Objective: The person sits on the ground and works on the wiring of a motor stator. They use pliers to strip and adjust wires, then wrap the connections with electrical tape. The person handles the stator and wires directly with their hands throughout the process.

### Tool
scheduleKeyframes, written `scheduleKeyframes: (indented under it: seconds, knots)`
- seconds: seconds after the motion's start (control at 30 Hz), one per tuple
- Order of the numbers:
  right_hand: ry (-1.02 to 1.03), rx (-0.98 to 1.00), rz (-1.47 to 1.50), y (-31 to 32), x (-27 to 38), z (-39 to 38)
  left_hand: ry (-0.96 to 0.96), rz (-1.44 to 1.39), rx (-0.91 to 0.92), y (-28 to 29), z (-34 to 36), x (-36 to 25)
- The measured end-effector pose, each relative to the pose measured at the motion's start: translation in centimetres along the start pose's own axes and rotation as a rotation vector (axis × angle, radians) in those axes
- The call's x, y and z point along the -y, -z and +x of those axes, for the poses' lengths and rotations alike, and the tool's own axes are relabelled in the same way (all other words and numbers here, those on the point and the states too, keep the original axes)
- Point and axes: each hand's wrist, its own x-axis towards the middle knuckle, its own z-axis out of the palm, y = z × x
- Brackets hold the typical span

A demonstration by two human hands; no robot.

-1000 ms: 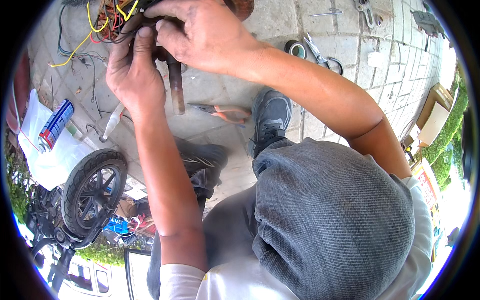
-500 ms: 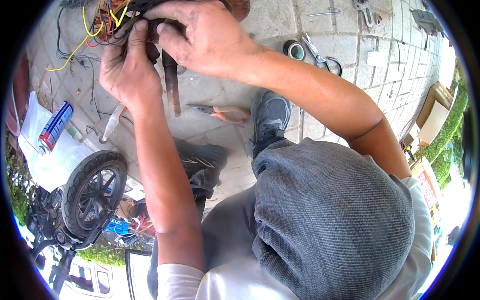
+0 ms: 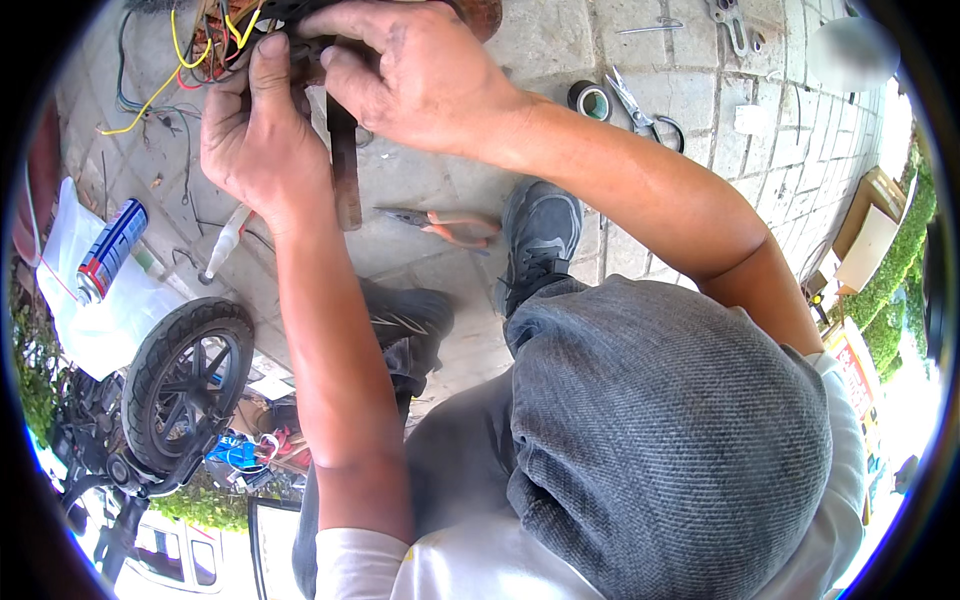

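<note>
At the top left, my left hand is closed, thumb raised against its curled fingers, pinching dark wire at the edge of a wire bundle. Yellow wires and a red wire hang loose from this bundle beside it. My right hand bends in from the right, its fingers curled against a black part; what lies between its fingertips is hidden. Below the two hands a rusty brown metal tube points down. Pliers with orange handles lie on the paving, touched by neither hand.
To the right lie a roll of black tape and scissors. On the left, a blue spray can rests on a white plastic bag, near a clear tube. A black spoked wheel stands lower left. My shoe is planted mid-view.
Both hands stay at the wire bundle with only small finger shifts. My right hand has moved slightly right, and the left thumb a little up and left.
</note>
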Motion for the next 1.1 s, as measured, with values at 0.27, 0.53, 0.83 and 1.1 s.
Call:
scheduleKeyframes:
  seconds: [0.27,0.53,0.83,1.1]
  knots:
    - [0.055,-0.052,-0.033,0.0,-0.3,-0.1,-0.099,0.104,0.017,0.4,-0.6,1.1]
    - [0.016,-0.024,0.045,0.2,-0.1,-0.3,-0.104,0.267,-0.046,0.4,-0.6,0.7]
    - [0.035,-0.019,-0.01,0.2,-0.1,-0.4,-0.069,0.152,-0.042,0.1,-0.2,0.5]
    - [-0.031,0.046,0.007,0.6,0.2,-0.5,-0.007,0.093,-0.027,1.2,-0.8,0.1]
